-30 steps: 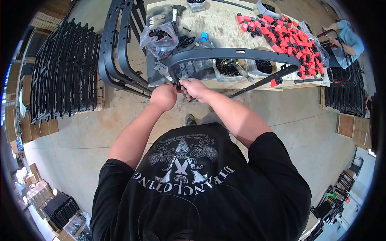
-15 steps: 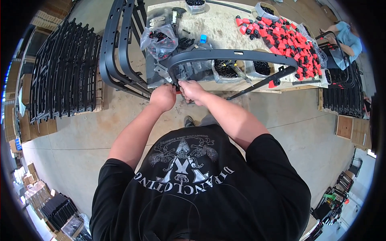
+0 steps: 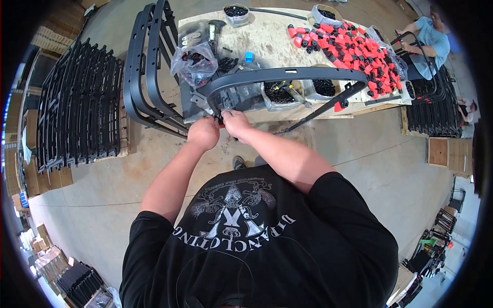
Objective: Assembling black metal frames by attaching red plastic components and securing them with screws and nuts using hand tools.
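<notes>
A black curved metal tube frame (image 3: 287, 75) arches over the near edge of the worktable. At its left leg both of my hands are together. My left hand (image 3: 203, 133) is closed around the lower end of that leg, where a small red piece (image 3: 221, 123) peeks out between the hands; most of it is hidden. Just to the right, my right hand (image 3: 236, 124) has its fingers wrapped round the leg. Flat dark metal brackets (image 3: 233, 94) lie on the table beyond my hands. A hammer with a yellow-marked handle (image 3: 295, 93) rests across a tub of black parts (image 3: 277, 95).
Red and black caps (image 3: 354, 56) are heaped on the right of the worktable (image 3: 267, 31). More bent frames (image 3: 136, 77) stand at its left end. A plastic bag (image 3: 195, 64) and a blue block (image 3: 249, 57) lie nearby. A co-worker (image 3: 434, 43) sits at the far right.
The whole scene has shifted slightly left and down in the view. My hands keep their grip at the frame's leg, with little visible movement relative to it.
</notes>
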`<state>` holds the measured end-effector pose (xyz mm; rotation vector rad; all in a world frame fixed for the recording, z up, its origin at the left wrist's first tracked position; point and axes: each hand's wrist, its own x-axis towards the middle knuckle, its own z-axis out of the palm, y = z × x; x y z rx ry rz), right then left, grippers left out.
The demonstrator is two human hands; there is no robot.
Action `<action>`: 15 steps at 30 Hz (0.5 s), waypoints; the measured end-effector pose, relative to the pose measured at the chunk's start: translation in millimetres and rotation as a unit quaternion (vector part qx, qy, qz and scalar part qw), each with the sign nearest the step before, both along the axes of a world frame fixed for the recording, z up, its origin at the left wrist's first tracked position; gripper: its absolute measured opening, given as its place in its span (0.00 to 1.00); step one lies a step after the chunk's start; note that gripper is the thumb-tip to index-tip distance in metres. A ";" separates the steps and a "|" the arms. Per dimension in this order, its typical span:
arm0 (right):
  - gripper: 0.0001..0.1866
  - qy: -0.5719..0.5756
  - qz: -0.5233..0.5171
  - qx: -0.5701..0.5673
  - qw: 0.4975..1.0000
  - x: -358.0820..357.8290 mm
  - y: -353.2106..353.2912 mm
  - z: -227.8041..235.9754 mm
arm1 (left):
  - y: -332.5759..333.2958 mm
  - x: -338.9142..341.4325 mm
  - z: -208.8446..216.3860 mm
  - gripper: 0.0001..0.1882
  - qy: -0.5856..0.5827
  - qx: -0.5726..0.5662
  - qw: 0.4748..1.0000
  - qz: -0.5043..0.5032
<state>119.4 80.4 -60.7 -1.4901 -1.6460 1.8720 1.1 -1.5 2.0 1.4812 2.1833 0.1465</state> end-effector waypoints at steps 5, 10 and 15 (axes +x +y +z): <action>0.21 0.005 -0.004 -0.023 1.000 0.6 -2.9 3.1 | 0.2 0.7 2.0 0.20 0.002 -0.016 1.000 0.006; 0.23 0.036 -0.026 -0.139 0.989 -0.3 -1.9 -0.5 | -0.5 -0.6 1.9 0.19 0.001 -0.014 1.000 0.006; 0.25 0.051 -0.057 0.061 0.995 -2.4 -17.4 0.4 | -0.9 -0.8 -1.9 0.19 0.000 -0.014 1.000 0.009</action>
